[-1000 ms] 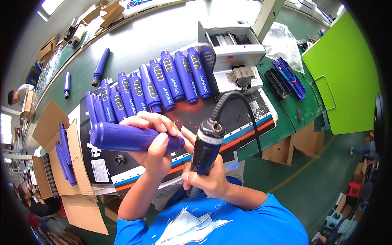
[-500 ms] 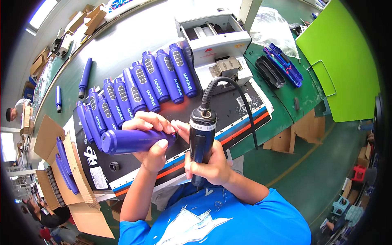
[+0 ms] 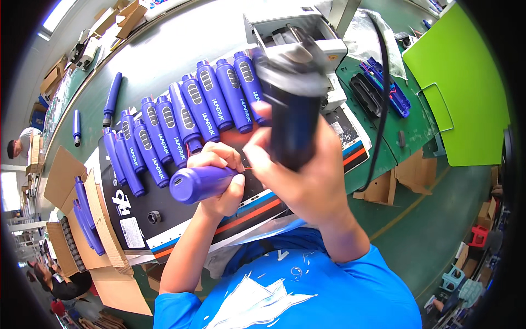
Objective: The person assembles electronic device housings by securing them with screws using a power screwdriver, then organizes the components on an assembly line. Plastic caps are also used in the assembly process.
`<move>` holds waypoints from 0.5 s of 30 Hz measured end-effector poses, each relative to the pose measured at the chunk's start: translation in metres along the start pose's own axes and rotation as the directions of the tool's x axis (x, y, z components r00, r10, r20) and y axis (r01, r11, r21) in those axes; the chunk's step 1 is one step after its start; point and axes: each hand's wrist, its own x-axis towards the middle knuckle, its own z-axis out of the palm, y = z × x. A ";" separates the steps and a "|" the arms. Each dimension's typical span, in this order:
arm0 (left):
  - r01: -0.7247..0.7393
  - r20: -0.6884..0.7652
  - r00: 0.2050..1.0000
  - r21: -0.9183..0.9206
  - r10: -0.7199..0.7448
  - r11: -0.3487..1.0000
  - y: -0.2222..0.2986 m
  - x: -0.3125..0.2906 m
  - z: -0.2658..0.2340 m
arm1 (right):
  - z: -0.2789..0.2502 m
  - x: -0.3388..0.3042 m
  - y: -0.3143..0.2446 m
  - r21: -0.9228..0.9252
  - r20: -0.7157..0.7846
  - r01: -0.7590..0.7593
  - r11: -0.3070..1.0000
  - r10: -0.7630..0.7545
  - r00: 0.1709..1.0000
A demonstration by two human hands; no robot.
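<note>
Far left of the fingers, well apart: open cardboard box [image 3: 82, 219] w/ a few more purple pieces inside, sitting off the edge of the black mat [image 3: 131, 214]. Two loose purple tubes [image 3: 111, 100] lie further up on the grey table [image 3: 164, 49], away from everything else.

Just above and left of the left fingers there's a row of purple handle housings [image 3: 186, 123] laid side by side on the mat, tilted, roughly a dozen, touching each other.

Left hand [image 3: 219, 183]: forearm comes up from the lower edge, wrist bent a bit, fingers wrapped tight around one purple housing [image 3: 200, 183]. It's held roughly horizontal, rounded butt end pointing left, other end tucked into the palm toward the right hand. Lifted off the mat afaict.

Right hand [image 3: 304, 175]: forearm comes up from lower right, fist closed around a black electric screwdriver [image 3: 293, 109], held upright-ish and very close to the cam so it looks huge. Thumb and index reach left toward the housing's end; a thin bit shows btw the two hands, can't tell if it's touching.

Black cord [image 3: 383, 109] loops off the driver's top, down to the right. Behind the right fingers: grey-white machine [image 3: 296, 27]. Further right, tray of blue/black parts [image 3: 383, 93] on a green bench and a lime green panel [image 3: 460, 82].
</note>
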 end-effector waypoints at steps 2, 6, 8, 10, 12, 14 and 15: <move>-0.028 -0.018 0.999 0.206 0.033 0.978 -0.005 -0.016 -0.014 | 0.024 0.036 -0.022 -0.364 0.070 0.250 0.897 -0.242 0.968; -0.114 0.061 0.993 0.250 0.101 0.962 -0.010 0.004 -0.001 | 0.089 0.065 -0.046 -0.667 0.253 0.327 0.670 -0.209 0.944; -0.133 0.090 0.990 0.305 0.111 0.943 -0.001 0.007 -0.007 | 0.126 0.052 -0.032 -0.681 0.274 0.422 0.598 -0.327 0.905; -0.142 0.130 0.986 0.330 0.104 0.933 -0.009 0.012 -0.013 | 0.138 0.045 -0.027 -0.770 0.236 0.415 0.484 -0.388 0.891; -0.148 0.174 0.980 0.345 0.092 0.927 -0.017 0.015 -0.015 | 0.132 0.046 -0.023 -0.802 0.247 0.421 0.424 -0.408 0.879; -0.133 0.195 0.979 0.382 0.061 0.915 -0.020 0.009 -0.021 | 0.114 0.057 -0.028 -0.745 0.245 0.386 0.544 -0.315 0.917; -0.118 0.200 0.979 0.404 0.039 0.907 -0.025 0.004 -0.026 | 0.101 0.066 -0.027 -0.755 0.271 0.348 0.555 -0.219 0.937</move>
